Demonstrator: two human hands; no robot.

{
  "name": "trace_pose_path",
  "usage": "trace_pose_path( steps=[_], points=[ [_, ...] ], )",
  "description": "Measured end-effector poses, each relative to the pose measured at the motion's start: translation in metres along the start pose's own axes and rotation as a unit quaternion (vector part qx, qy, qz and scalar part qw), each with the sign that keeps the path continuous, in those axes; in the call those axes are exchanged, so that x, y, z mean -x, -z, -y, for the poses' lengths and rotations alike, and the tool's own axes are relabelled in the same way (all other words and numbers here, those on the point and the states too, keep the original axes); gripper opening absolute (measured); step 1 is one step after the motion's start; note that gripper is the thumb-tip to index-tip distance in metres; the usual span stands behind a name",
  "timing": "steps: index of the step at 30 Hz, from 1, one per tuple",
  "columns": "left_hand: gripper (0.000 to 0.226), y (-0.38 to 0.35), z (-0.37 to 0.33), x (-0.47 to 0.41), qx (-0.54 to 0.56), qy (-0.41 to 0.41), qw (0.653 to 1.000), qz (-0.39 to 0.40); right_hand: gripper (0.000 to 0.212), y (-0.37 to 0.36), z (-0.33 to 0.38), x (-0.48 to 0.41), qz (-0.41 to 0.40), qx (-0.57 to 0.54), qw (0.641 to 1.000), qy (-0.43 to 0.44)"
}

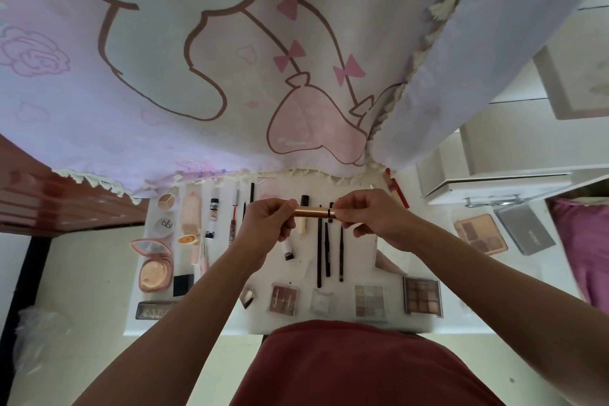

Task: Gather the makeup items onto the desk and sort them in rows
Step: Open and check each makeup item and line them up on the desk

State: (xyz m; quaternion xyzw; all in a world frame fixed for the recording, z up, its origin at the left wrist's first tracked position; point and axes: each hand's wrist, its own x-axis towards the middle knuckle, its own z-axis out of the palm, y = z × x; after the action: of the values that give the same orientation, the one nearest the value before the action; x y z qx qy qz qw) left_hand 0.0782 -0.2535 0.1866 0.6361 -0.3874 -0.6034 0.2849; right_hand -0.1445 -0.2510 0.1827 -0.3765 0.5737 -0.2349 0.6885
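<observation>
I hold a rose-gold tube (311, 212) level above the white desk (230, 323). My left hand (268, 224) grips its left end and my right hand (369, 214) pinches its right end by the dark ring. Below lie makeup items in rows: black pencils (324, 249), a cream stick (303, 217), tubes (212, 217) and a pink open compact (153, 262) on the left, and eyeshadow palettes (422, 296) along the near edge.
A pink cartoon-print curtain (230, 76) hangs over the desk's far edge. At right lie a peach palette (479, 232) and a grey case (525, 229) near white shelves (494, 181). A brown cabinet (49, 198) stands at left. My red-clad lap (362, 369) is below.
</observation>
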Motion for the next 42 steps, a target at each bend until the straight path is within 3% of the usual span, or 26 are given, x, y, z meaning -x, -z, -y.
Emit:
trace_pose_path(
  steps=[6,10,15,20,26,29,32,37,42],
  points=[
    [0.023,0.001,0.000,0.003,0.002,-0.002,1.000,0.003,0.026,-0.002,0.002,0.004,0.009,0.000,0.999,-0.040],
    [0.023,0.002,0.002,0.004,0.002,-0.003,1.000,0.001,0.015,-0.001,0.002,0.006,0.003,-0.005,1.000,-0.008],
    [0.023,0.000,0.003,0.008,0.000,0.000,1.000,0.012,0.031,-0.006,0.006,0.015,-0.001,-0.008,0.999,-0.053],
    [0.022,0.007,0.010,0.017,0.008,0.001,1.000,0.021,0.014,-0.013,-0.001,0.024,-0.017,-0.006,1.000,-0.024],
    [0.024,0.022,0.022,0.040,0.020,-0.003,0.999,0.034,0.026,-0.046,-0.007,0.043,-0.028,-0.017,0.997,-0.075],
    [0.022,0.026,0.028,0.049,0.017,-0.001,0.999,0.046,0.016,-0.053,-0.015,0.053,-0.047,-0.015,0.997,-0.056],
    [0.023,0.027,0.033,0.054,0.023,0.004,0.998,0.063,0.014,-0.055,-0.021,0.063,-0.059,-0.017,0.998,-0.030],
    [0.021,0.015,0.044,0.064,0.040,0.032,0.994,0.096,0.029,-0.050,-0.034,0.081,-0.077,-0.045,0.993,-0.077],
    [0.005,0.002,0.041,0.070,0.000,0.046,0.985,0.168,0.012,-0.031,-0.038,0.081,-0.078,-0.023,0.996,-0.042]
  ],
)
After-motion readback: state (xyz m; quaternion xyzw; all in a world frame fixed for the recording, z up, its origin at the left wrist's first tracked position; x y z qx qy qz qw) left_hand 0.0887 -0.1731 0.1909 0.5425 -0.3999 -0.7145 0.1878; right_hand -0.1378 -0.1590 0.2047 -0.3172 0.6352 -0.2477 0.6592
